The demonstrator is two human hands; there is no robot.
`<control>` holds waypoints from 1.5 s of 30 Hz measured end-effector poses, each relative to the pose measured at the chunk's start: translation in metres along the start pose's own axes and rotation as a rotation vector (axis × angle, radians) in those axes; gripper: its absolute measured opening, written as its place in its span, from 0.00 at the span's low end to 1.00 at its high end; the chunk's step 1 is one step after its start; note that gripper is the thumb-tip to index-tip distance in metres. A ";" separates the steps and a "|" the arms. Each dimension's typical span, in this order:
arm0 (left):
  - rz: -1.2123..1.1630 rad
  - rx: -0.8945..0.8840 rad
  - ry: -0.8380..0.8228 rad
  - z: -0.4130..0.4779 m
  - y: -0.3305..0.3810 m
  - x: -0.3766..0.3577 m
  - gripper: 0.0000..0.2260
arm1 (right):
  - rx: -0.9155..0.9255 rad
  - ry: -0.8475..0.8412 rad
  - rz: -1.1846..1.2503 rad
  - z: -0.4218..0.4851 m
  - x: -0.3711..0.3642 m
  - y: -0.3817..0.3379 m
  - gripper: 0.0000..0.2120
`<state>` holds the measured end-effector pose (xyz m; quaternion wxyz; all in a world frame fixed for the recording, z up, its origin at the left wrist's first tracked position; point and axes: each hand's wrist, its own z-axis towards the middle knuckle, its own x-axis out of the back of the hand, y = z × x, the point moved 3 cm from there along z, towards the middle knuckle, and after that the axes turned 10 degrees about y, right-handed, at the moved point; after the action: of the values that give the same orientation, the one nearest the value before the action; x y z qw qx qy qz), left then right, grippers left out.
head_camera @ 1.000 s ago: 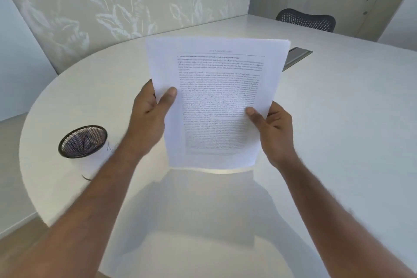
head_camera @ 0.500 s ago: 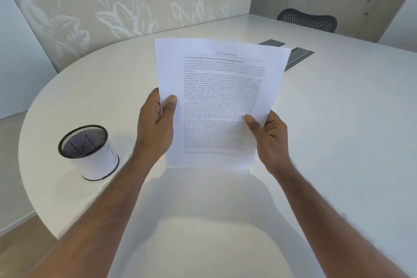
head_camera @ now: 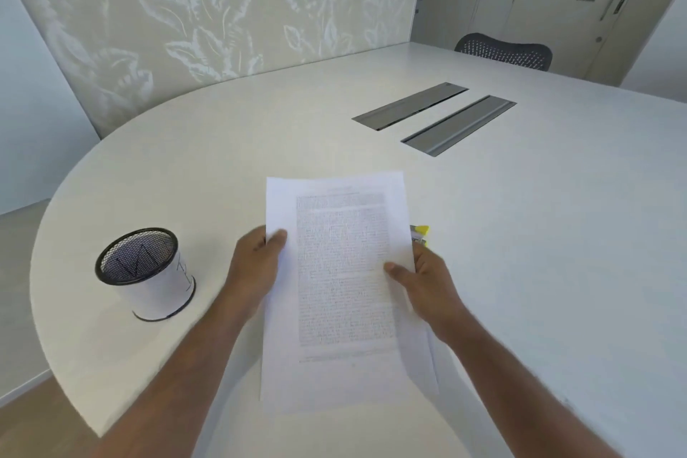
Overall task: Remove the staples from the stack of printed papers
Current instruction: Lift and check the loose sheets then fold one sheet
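Paper is the thing to watch here. The stack of printed papers (head_camera: pixel 345 290) sits in the near middle of the white table (head_camera: pixel 557 234), low over the top or just on it; I cannot tell which.

The left hand (head_camera: pixel 256 271) grips the left edge, thumb on top and the other fingers hidden under the sheets. The right hand (head_camera: pixel 427 283) grips the right edge the same way, thumb on the page.

I cannot see any staple from here. It may be at a corner, too small to show. I think the step now is to lay the stack flat and find the staple. To do this well, the hands should keep the sheets square, press them down flat, and let one hand go only when the stack is safe.

On the far left stands a black mesh cup (head_camera: pixel 143 271), well apart from the papers. Just beside the right edge of the stack, a small yellow thing (head_camera: pixel 421 232) peeks out. It may be the staple puller, but it is mostly hidden. Farther off are two grey slots (head_camera: pixel 435 117) in the table and a dark chair (head_camera: pixel 502 50). Nothing blocks the hands.
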<state>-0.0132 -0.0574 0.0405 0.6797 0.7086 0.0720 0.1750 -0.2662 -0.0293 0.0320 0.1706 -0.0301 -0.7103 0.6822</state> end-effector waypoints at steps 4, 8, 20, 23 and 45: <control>-0.049 0.140 0.010 -0.007 -0.022 -0.005 0.09 | -0.043 0.014 -0.052 -0.002 0.000 0.019 0.06; 0.008 0.104 0.032 -0.006 -0.026 -0.005 0.11 | -0.009 -0.015 -0.144 -0.001 -0.002 0.024 0.05; 0.184 -0.013 0.094 0.003 -0.034 -0.001 0.16 | 0.307 0.070 -0.789 0.100 0.034 -0.014 0.15; 0.208 -0.023 0.092 0.003 -0.034 -0.003 0.15 | 0.252 -0.140 -0.904 0.113 0.022 -0.014 0.14; 0.278 -0.291 -0.039 -0.018 -0.011 -0.019 0.16 | -0.084 -0.427 0.565 0.092 -0.011 -0.086 0.14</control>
<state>-0.0352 -0.0462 0.0275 0.7456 0.6092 -0.0657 0.2621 -0.2656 -0.1261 0.1135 -0.1785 -0.0893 -0.7209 0.6637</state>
